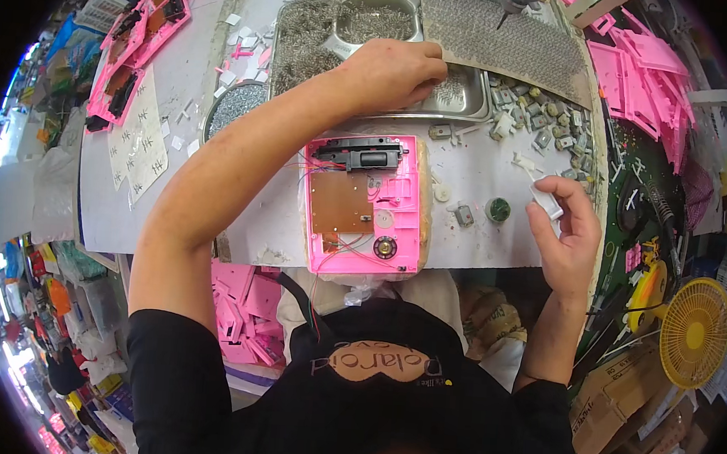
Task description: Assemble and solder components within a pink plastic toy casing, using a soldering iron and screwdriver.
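Note:
My left hand [399,73] reaches across to the metal tray [481,101]. Its fingers curl downward over the screws [309,32], and the tips are hidden, so I cannot make out what they hold. Between thumb and fingers, my right hand [570,231] grips a small white plastic part [548,203]. In front of me a pink plastic casing [413,230] lies on a padded block, its inside facing up. A brown circuit board [340,201], a black mechanism [360,153], a round speaker [385,247] and thin wires sit in it.
Several small metal motors [544,126] lie at the right beside a perforated grey sheet [508,44]. A screwdriver tip [503,21] hangs above that sheet. A green-filled round pot [498,209] stands near my right hand. Pink casings [647,78] pile up at the right; a yellow fan [695,332] stands below.

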### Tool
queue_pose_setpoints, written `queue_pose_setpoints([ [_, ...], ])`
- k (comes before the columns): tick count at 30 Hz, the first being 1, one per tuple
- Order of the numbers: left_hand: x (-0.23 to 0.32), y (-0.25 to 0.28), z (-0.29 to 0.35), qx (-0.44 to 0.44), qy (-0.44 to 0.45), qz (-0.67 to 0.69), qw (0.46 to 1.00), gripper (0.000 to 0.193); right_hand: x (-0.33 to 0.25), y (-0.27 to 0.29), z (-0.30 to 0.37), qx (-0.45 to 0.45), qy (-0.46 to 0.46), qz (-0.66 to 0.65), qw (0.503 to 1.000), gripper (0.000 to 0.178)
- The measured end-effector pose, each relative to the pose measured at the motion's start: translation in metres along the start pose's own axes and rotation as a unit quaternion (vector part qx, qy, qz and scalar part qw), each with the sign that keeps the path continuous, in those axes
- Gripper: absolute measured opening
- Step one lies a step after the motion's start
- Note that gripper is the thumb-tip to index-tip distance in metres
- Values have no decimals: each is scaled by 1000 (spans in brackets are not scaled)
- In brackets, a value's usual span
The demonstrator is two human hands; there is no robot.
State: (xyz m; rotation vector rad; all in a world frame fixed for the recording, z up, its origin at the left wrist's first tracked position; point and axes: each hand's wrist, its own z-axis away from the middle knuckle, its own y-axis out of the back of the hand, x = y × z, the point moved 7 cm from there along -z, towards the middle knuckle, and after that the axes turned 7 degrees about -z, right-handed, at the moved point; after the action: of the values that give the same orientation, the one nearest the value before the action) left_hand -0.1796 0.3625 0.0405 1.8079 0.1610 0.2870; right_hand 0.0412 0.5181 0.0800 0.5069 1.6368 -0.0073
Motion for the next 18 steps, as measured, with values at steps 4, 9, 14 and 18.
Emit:
queue_pose_setpoints([
  [4,4,-7,-5,-94,-29,-46,994,13,-8,-17,-4,-23,35,22,999,23],
  [9,12,-20,-18,-142,-54,-80,985,17,-14,-32,-6,-49,55,57,996,22],
  [14,15,19,-3,98,-19,96,990,17,-12,-29,-6,-14,49,47,998,25],
  [18,-1,54,60,103,213,240,941,14,-24,-39,-4,-61,59,26,996,31],
])
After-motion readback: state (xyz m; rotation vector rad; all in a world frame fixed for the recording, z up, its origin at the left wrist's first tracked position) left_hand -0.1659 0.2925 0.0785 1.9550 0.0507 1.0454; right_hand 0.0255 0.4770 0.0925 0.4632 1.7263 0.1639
